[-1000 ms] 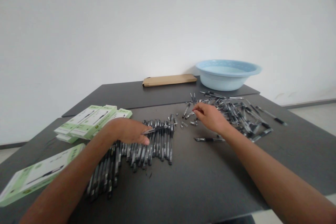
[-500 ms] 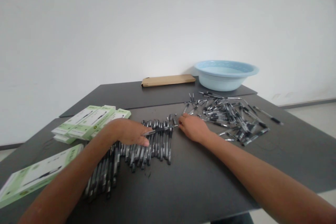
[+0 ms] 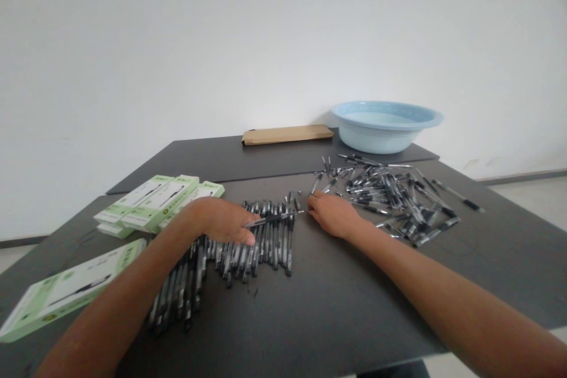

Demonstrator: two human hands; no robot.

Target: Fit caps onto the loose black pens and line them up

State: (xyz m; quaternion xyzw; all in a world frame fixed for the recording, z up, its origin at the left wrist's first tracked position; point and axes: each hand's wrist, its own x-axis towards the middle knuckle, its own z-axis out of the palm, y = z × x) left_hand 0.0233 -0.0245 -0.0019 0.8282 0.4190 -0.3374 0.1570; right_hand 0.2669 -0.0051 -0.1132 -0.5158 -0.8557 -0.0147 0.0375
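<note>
My left hand [image 3: 225, 221] is closed on a clear pen with a black grip [image 3: 275, 218], whose bare tip points right. That pen lies across the top of a row of capped pens [image 3: 266, 248], and a second bundle of pens [image 3: 181, 289] shows nearer to me, partly behind my left forearm. My right hand [image 3: 333, 215] rests low over the table just right of the pen tip, fingers curled together; what they hold, if anything, is hidden. Small dark pieces like pen caps [image 3: 295, 198] lie between my hands. A loose heap of pens [image 3: 390, 189] spreads beyond my right hand.
Green and white pen boxes [image 3: 153, 204] are stacked at the left, with another box [image 3: 73, 289] closer to me. At the back of the dark table [image 3: 336, 307] stand a light blue basin [image 3: 376, 136] and a flat brown cardboard piece [image 3: 287, 134]. A white wall rises behind.
The whole view has shifted slightly, so things sit a little farther right. A slightly wider gap shows between my right fingers and the pen tip. My left hand keeps its hold.
</note>
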